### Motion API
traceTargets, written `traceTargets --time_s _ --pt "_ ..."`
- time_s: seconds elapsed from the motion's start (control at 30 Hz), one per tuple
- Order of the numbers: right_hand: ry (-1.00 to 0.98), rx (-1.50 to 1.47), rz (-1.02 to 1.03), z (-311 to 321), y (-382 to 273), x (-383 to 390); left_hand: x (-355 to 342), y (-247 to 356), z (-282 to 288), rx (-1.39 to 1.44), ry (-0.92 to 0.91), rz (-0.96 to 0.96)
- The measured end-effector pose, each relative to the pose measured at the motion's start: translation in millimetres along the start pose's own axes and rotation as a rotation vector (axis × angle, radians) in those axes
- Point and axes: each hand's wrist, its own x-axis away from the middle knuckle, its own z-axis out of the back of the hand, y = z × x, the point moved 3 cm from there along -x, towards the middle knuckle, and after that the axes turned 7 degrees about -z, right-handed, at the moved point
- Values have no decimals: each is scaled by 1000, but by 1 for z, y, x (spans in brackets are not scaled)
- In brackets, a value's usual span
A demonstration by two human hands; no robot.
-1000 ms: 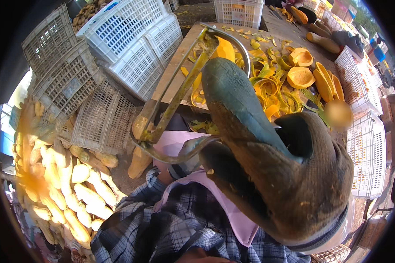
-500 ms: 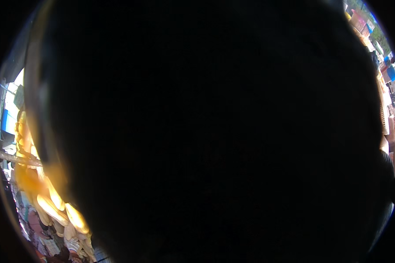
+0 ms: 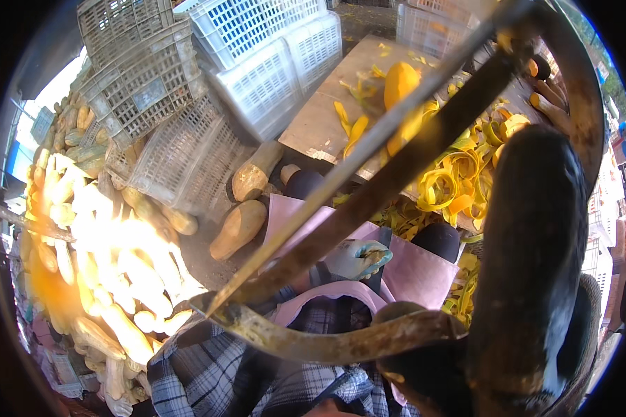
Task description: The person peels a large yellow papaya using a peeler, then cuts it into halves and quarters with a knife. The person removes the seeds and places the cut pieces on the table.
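A peeler (image 3: 368, 184) with two straight, close-set blades on a curved, worn frame is raised very close, stretching across the picture. My right hand (image 3: 528, 271), dark with shadow, grips its frame at the right; much of the hand is cut off or hidden. Down at my lap, my left hand (image 3: 358, 259) wears a pale glove with teal fingers, which are curled closed. Whatever it holds, if anything, cannot be made out. Partly behind the blades, a peeled yellow-orange squash (image 3: 399, 85) lies on a wooden board (image 3: 320, 132), with curled yellow peelings (image 3: 452, 177) beside it.
Left of me lies a large heap of tan squashes (image 3: 135, 260), partly in glaring sun. Two more squashes (image 3: 238, 229) rest on the floor by my knee. Stacked grey crates (image 3: 139, 90) and white crates (image 3: 271, 76) stand beyond. A pink apron (image 3: 417, 271) covers my lap.
A dark shape that covered nearly the whole view has moved off. The peeler, my right hand at the right side, my lap and the board now show.
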Motion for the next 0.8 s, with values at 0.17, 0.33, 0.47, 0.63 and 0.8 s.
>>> traceTargets --time_s 0.17,0.33,0.47,0.63,0.8 --pt "-1 -79 -68 0 9 4 3 9 -2 -37 37 32" --pt "25 -479 -319 -121 100 -1 -18 11 26 -42 48 34" --pt "80 -1253 -916 -262 204 16 -50 14 46 19 81 41" --pt "400 -1587 -1287 -330 287 42 -99 49 69 -206 251 -98" --pt "702 -766 -1423 -343 345 100 -144 66 94 -343 475 -309"
